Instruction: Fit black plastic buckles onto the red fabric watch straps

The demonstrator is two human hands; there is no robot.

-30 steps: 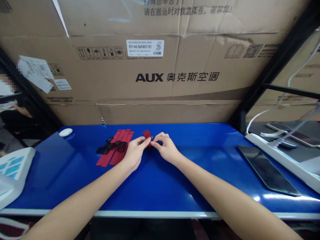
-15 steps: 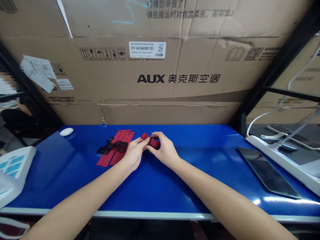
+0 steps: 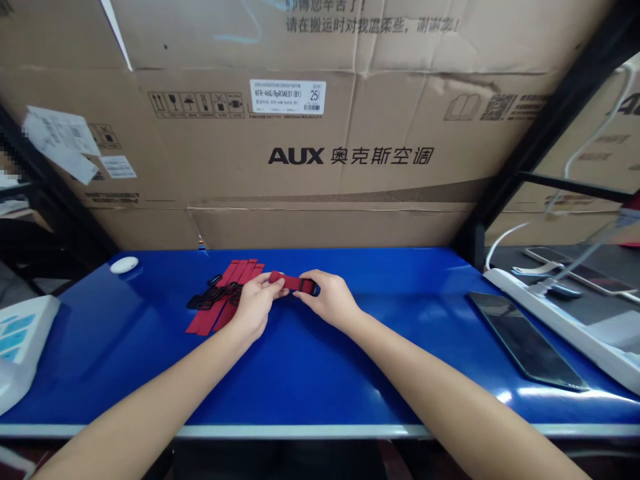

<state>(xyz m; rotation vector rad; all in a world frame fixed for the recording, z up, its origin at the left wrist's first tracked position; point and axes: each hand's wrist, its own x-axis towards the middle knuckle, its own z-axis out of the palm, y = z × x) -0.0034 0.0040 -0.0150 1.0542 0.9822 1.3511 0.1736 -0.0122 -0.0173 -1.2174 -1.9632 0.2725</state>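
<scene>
A printed brown cardboard panel (image 3: pixel 400 87) spans the upper frame behind slanting black posts (image 3: pixel 543 127); below, a glossy blue tabletop (image 3: pixel 400 280) shines at lower right.

Light falls fairly evenly on the cardboard (image 3: pixel 380 183), while the glossy blue tabletop (image 3: pixel 400 367) throws back white glare near its front right edge — with soft, darker patches elsewhere. Beneath it sits deep shade. Wide-angle stretching pulls at the margins, pixelation blocks the far left — the red strap (image 3: pixel 290 283) lacks fine detail.
</scene>
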